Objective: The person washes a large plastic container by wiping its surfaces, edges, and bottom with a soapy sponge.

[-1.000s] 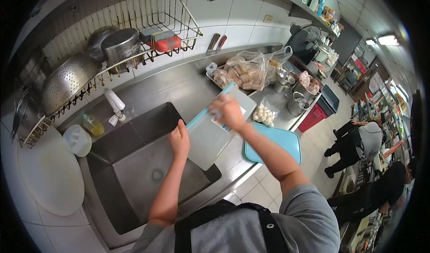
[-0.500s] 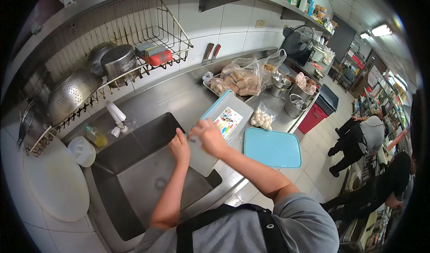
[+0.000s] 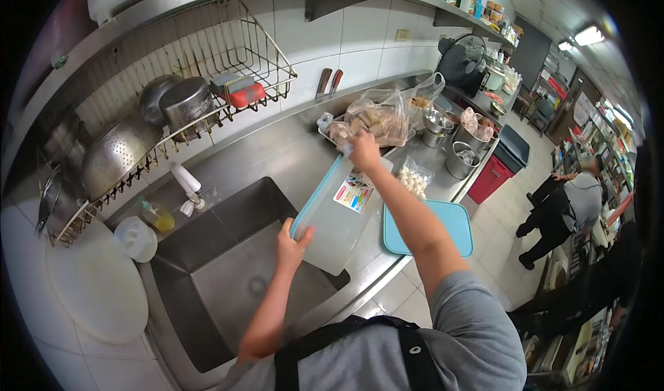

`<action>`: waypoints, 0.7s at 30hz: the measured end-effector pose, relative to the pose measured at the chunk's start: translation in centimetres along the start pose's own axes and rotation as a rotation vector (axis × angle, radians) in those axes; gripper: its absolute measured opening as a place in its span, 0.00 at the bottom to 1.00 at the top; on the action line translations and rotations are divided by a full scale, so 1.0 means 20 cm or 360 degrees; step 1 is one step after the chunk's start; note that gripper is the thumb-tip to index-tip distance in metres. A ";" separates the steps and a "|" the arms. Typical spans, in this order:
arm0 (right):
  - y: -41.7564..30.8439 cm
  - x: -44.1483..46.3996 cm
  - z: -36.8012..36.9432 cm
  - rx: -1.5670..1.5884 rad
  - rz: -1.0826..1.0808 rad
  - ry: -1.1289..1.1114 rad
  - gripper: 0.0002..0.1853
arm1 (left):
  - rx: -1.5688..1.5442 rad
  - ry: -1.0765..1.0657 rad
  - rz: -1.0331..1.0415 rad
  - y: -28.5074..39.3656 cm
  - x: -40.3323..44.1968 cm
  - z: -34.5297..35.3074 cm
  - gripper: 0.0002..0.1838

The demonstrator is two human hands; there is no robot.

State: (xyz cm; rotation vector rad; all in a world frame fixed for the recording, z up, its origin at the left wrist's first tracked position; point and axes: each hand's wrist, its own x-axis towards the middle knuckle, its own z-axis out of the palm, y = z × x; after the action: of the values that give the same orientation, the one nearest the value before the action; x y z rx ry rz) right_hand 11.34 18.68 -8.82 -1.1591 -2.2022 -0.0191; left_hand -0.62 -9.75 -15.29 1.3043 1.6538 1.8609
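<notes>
A translucent plastic storage container (image 3: 335, 235) with a blue rim and a printed label tilts over the counter at the sink's right edge. My left hand (image 3: 292, 242) grips its near rim, thumb on one face. At the far upper corner of the container is my right hand (image 3: 363, 149), its fingers closed; a small pale patch shows by the fingertips, too unclear to name. A light-blue lid (image 3: 449, 225) lies flat on the counter's front edge, partly behind my right forearm. Next to it sits a clear bag of small white balls (image 3: 413, 180).
The steel sink (image 3: 187, 301) lies left, with a white faucet (image 3: 185, 183) behind it. Bagged meat (image 3: 380, 121) and metal pots (image 3: 462, 159) stand further back. A wire rack (image 3: 277, 79) hangs above. Another person (image 3: 581, 197) stands at right, beyond a red bin (image 3: 487, 176).
My right hand has moved up and away along the container's rim to its far corner. My left hand has shifted slightly down and right, now gripping the near rim.
</notes>
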 end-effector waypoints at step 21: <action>-0.53 -0.56 -0.29 0.0408 -0.0544 -0.0316 0.07 | -0.0373 -0.0302 -0.0276 -0.21 -0.14 0.00 0.26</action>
State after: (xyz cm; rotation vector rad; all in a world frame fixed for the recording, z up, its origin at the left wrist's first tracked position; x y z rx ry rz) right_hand 10.94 2.30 -7.40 -0.6607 -2.4675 0.2366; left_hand -0.44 -10.74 -20.16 1.1610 1.3606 1.7121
